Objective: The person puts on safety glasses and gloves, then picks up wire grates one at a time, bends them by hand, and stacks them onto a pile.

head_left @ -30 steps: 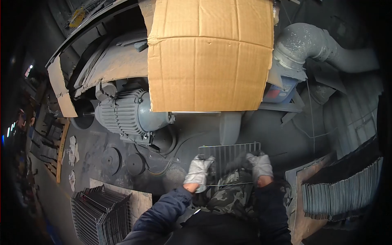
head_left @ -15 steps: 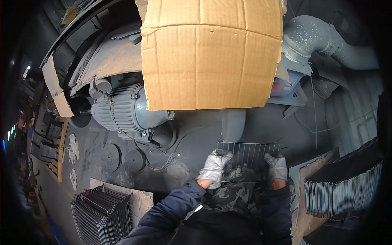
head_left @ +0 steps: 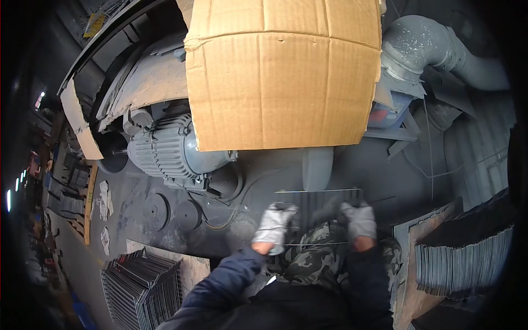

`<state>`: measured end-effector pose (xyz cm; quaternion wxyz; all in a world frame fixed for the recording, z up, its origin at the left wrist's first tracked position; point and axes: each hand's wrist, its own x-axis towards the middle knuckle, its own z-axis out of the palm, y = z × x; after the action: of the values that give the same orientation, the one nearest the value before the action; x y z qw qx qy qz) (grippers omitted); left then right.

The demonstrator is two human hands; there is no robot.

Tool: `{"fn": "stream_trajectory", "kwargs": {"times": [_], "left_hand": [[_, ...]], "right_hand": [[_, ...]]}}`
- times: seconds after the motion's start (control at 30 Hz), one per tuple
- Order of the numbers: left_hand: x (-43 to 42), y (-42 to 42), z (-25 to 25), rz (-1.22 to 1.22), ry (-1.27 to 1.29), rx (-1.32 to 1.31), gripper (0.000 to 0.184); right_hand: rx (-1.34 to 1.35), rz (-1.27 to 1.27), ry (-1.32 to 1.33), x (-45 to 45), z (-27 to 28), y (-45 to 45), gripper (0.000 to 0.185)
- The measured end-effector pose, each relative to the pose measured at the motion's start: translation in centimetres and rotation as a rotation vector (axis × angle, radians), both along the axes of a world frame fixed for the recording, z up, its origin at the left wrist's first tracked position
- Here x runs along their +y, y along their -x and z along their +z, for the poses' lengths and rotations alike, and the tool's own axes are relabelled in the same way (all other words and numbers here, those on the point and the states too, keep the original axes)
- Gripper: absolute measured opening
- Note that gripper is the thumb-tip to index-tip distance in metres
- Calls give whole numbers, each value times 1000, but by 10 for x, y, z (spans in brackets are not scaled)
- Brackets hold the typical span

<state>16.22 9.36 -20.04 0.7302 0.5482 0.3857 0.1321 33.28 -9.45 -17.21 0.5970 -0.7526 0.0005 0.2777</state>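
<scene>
A thin wire rack [head_left: 319, 191] hangs level between both hands over the camouflage-clad legs, its cross wires blurred. My left hand [head_left: 275, 224], in a pale grey work glove, is closed on the rack's left side. On the opposite side my right hand [head_left: 360, 220], gloved the same way, grips the rack and is slightly blurred. Just beyond the rack stands a grey wheel [head_left: 318, 168], its upper part hidden behind a large cardboard sheet [head_left: 283, 91].
A motor [head_left: 165, 146] is beyond my left hand. Wire racks [head_left: 140, 283] are stacked at lower left, and another stack [head_left: 462, 261] stands at right. Two discs [head_left: 157, 212] lie on the floor. A thick duct [head_left: 421, 47] bends at upper right.
Over the last second the rack and both hands shifted right, then back left. The rack's cross wires, clear half a second ago, are now blurred. Both hands keep their grip.
</scene>
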Motion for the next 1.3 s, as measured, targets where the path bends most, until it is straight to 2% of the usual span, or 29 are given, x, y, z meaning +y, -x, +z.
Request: {"fn": "stream_trajectory", "kwargs": {"times": [0.03, 0.07, 0.13, 0.2, 0.23, 0.27, 0.3, 0.33, 0.37, 0.4, 0.47, 0.53, 0.57, 0.6, 0.63, 0.67, 0.73, 0.83, 0.93, 0.97, 1.03, 1.1, 1.13, 1.2, 1.27, 1.3], "left_hand": [[-11, -16, -11, -35, 17, -55, 16], [-20, -30, -40, -86, 129, -156, 19], [-41, -45, -60, 3, -75, -276, 19], [-27, -35, -27, -9, 66, -17, 18], [-19, -20, -48, 6, 19, -56, 17], [-9, -6, -35, 21, 6, -114, 16], [5, 14, -59, 47, -79, -44, 13], [16, 30, -25, 8, -107, 93, 15], [26, 49, -36, 60, 56, 75, 19], [41, 67, -80, 63, -198, 188, 22], [45, 79, -91, 77, -103, 130, 20], [23, 58, -48, -26, -194, 124, 22], [13, 40, -40, 5, -235, 150, 23], [1, 18, -11, -56, -230, 154, 22], [-5, 0, -33, -54, -84, 106, 21], [-16, -18, -32, -104, -66, 17, 20], [-34, -47, -61, -93, -237, -78, 20], [-29, -38, -42, -176, -294, 15, 20], [0, 10, -59, -162, -575, 47, 25], [13, 27, -65, -166, -636, 66, 26], [27, 60, -64, -229, -640, 188, 25], [31, 83, -51, -317, -646, 342, 26], [32, 88, -43, -453, -588, 491, 26], [23, 85, -48, -290, -324, 205, 23], [26, 82, -57, -358, -372, 46, 21], [32, 81, -68, -500, -552, 30, 19]], "right_hand": [[151, -95, -51, -24, -19, -16, 29], [-22, -40, 48, -35, 3, -22, 30], [-83, -25, 19, -56, -20, -44, 29], [-90, 1, -16, -38, -7, -32, 28], [-93, 16, -36, -21, 0, -23, 28], [-15, 28, 71, -1, 2, -15, 27], [-31, 73, 49, 9, -27, -8, 35], [-30, 123, 110, 25, -35, 4, 40], [-37, 169, 170, 41, -41, 15, 44], [-41, 223, 254, 54, -62, 21, 48], [-113, 263, 171, 58, -92, 22, 48], [-45, 180, 131, 41, -42, 12, 43], [2, 135, -1, 27, -32, 2, 34], [30, 82, 61, 15, -5, -7, 28], [34, 30, 36, -1, 2, -18, 28], [-1, -45, 8, -18, -10, -29, 28], [-63, -63, 60, -42, -7, -49, 28], [-163, 19, 165, -28, 14, -45, 32], [35, 83, 124, 9, 16, -22, 36], [-27, 139, 152, 24, 5, -12, 37], [-35, 239, 164, 49, -9, 11, 37], [-116, 326, 330, 63, -21, 16, 38], [-170, 361, 362, 62, -35, 15, 39], [-58, 370, 244, 47, -15, 4, 39], [28, 372, 152, 24, 2, -8, 44], [-60, 519, 189, 5, 10, -17, 44]]}}
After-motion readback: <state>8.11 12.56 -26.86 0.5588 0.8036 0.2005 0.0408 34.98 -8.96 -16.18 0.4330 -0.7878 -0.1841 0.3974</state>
